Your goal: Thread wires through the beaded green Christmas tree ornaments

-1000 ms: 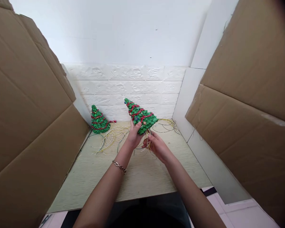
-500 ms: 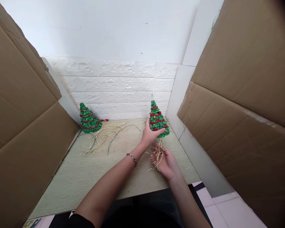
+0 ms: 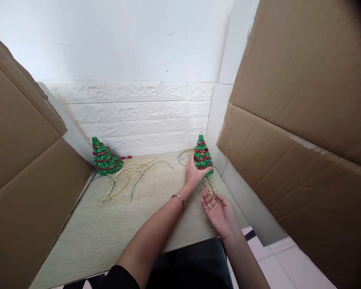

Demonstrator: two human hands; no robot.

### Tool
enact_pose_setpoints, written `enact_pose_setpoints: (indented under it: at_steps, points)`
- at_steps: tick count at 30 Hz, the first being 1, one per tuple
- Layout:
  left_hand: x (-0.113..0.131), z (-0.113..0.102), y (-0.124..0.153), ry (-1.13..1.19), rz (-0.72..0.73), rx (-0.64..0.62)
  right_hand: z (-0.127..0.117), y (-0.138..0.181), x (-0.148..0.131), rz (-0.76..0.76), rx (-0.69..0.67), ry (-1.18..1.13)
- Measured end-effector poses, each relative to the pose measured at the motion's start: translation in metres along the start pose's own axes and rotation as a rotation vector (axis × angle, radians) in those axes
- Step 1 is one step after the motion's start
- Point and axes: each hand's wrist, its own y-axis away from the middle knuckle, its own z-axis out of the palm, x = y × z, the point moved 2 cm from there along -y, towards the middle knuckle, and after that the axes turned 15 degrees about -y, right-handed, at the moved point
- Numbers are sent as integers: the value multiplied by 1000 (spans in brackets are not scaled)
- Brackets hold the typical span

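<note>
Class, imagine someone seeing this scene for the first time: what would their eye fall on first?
Probably the green tree with red garlands toward the back right of the table, gripped by the left hand, with thin strands trailing from its base to the open right hand. A second green tree stands at the back left, beside a loose tangle of wires.

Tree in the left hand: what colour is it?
The tree is mostly green, partly red, in the head view.
</note>
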Motion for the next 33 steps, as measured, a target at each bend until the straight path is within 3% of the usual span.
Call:
enact_pose_setpoints:
  at_steps: [8,14,26,33]
  points:
    - [11,6,10,-184,81,7,-5,-3,-13,-116,33,-31]
    - [10,9,13,-233,101,18,-10,-3,-4,-162,24,-22]
    - [3,10,14,-211,78,3,-22,-7,30,-418,-188,177]
    - [-1,12,16,-279,109,-20,-23,-9,30,-437,-209,189]
